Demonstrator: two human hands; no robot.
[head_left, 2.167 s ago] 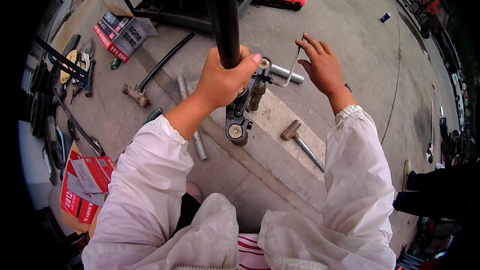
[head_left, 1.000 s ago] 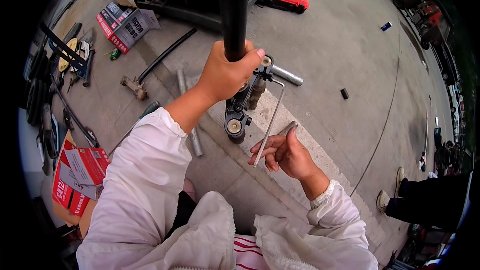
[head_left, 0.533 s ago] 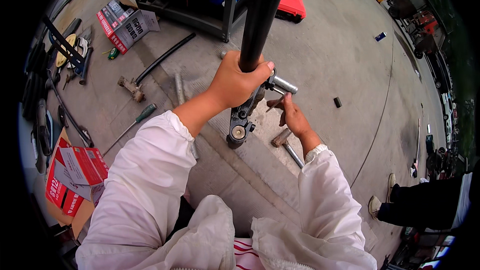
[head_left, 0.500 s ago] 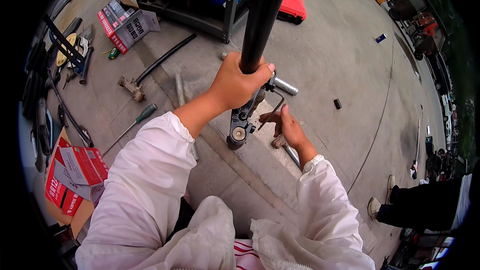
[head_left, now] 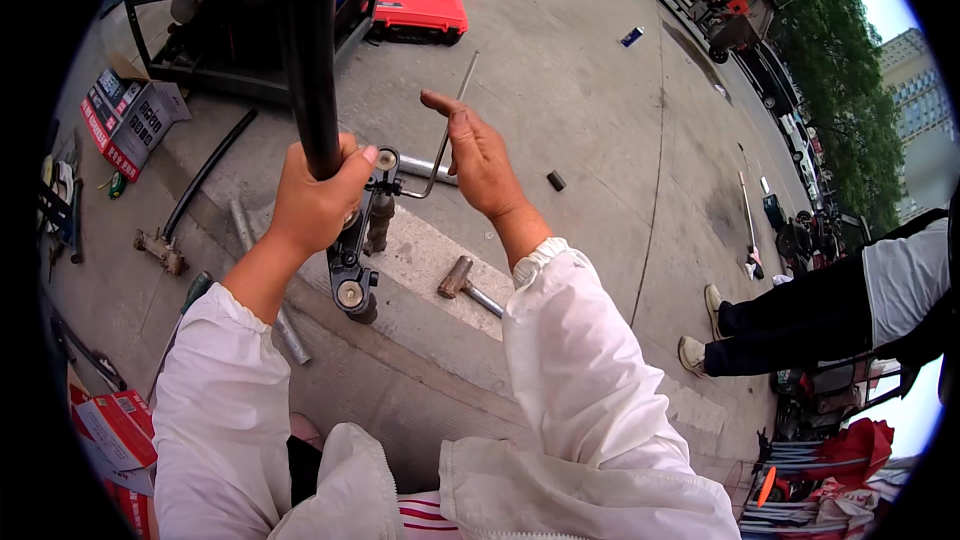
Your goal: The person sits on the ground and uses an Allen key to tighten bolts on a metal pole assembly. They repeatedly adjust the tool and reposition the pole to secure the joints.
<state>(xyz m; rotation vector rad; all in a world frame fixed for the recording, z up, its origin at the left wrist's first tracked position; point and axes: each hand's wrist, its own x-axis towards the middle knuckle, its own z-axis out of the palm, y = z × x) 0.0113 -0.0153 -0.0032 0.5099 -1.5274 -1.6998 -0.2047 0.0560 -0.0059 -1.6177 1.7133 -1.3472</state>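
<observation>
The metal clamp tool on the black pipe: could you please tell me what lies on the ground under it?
Under the clamp tool lies the pale concrete kerb, with a hammer to its right and a grey pipe to its left. The left hand covers the clamp's upper part.

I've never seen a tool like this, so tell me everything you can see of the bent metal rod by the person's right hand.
The bent metal rod is thin, grey and bare, steel by the look of it. Its long arm slants up and away over the concrete ground; near the bottom it bends and runs left into the black clamp fitting on the black pole. The right hand rests against its long arm, index finger stretched out. The left hand grips the pole beside it.
</observation>
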